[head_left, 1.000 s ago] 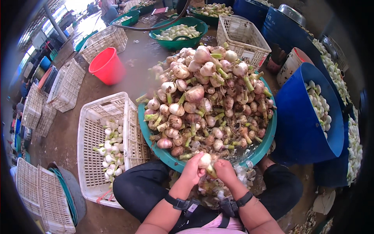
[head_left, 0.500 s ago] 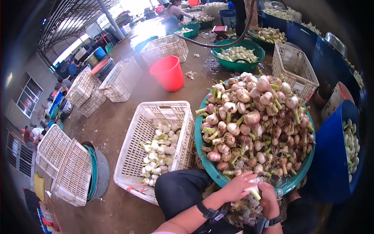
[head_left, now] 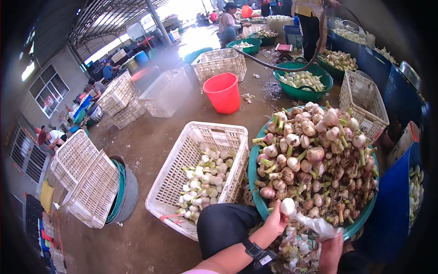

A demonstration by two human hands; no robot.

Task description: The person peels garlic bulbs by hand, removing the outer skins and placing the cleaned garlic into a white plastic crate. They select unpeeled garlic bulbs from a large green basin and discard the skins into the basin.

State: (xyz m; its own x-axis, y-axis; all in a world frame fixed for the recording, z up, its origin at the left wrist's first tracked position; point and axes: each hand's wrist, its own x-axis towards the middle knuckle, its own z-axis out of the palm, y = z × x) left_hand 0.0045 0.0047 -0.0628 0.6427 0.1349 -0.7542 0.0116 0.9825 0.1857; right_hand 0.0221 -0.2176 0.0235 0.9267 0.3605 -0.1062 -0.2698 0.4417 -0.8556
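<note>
My left hand (head_left: 275,222) grips a peeled white garlic bulb (head_left: 288,206) at the front edge of a green tub (head_left: 258,204). From the bulb a pale, blurred strip of garlic skin (head_left: 319,226) stretches right to my right hand (head_left: 332,249), whose fingers are closed on its far end. The tub is heaped with unpeeled garlic bulbs (head_left: 315,155), purplish and brown with short green stems. Below my hands lies a pile of loose garlic peels (head_left: 294,249). Left of the tub, a white plastic crate (head_left: 171,182) holds peeled garlic bulbs (head_left: 205,180).
My bent knee (head_left: 223,223) is beside the crate. A red bucket (head_left: 222,93) stands beyond it. A blue tub (head_left: 388,201) is close on the right. Stacked crates (head_left: 91,187) lean at the left. Another person (head_left: 226,25) sits far off, and a dark hose (head_left: 292,68) arches across the back.
My hands have drawn apart, the right one moving right with the skin while the left keeps the bulb. The whole view has shifted, so the scene sits further right and lower.
</note>
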